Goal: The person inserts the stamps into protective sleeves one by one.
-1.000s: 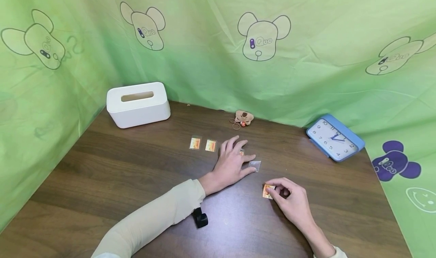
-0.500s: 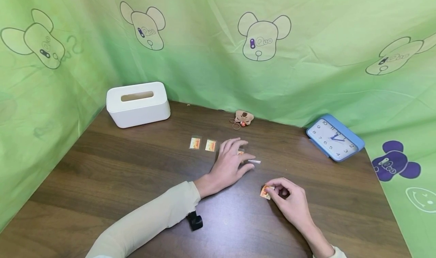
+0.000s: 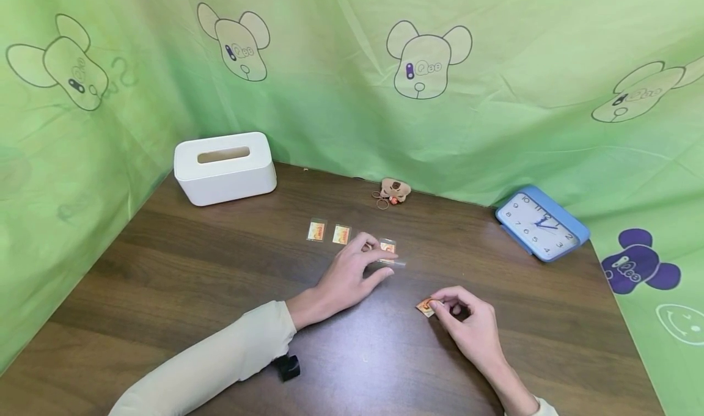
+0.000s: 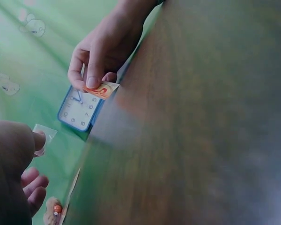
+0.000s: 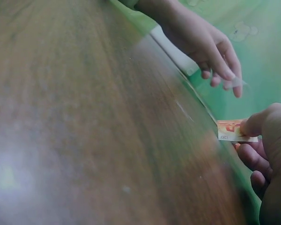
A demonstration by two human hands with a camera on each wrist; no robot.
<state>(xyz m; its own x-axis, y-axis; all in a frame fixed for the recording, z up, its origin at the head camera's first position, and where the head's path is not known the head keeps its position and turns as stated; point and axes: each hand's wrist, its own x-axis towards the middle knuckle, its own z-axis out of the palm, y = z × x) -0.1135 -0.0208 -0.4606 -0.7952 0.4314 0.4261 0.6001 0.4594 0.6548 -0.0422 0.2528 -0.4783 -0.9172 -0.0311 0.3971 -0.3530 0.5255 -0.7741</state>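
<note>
My right hand [image 3: 467,321] pinches a small orange-and-white printed card [image 3: 425,306] between thumb and forefinger, a little above the table. In the left wrist view the same card [image 4: 103,90] shows its orange print. My left hand [image 3: 346,275] holds a small clear plastic sleeve [image 4: 47,133] at its fingertips; from the head it appears nearly edge-on. Just behind those fingers lies a sleeved orange card [image 3: 388,245], partly covered by the hand. Two more sleeved cards lie in a row to its left, the outer card [image 3: 316,229] and the inner card [image 3: 341,234].
On the brown wooden table [image 3: 220,288], a white tissue box [image 3: 225,171] stands at the back left. A plush keychain [image 3: 395,190] lies at the back edge, and a blue clock [image 3: 541,223] is at the right. A green printed curtain [image 3: 330,98] hangs behind.
My left hand has drawn left and toward me with the clear sleeve, uncovering more of the third sleeved card. The card in my right hand has tilted and shifted slightly left.
</note>
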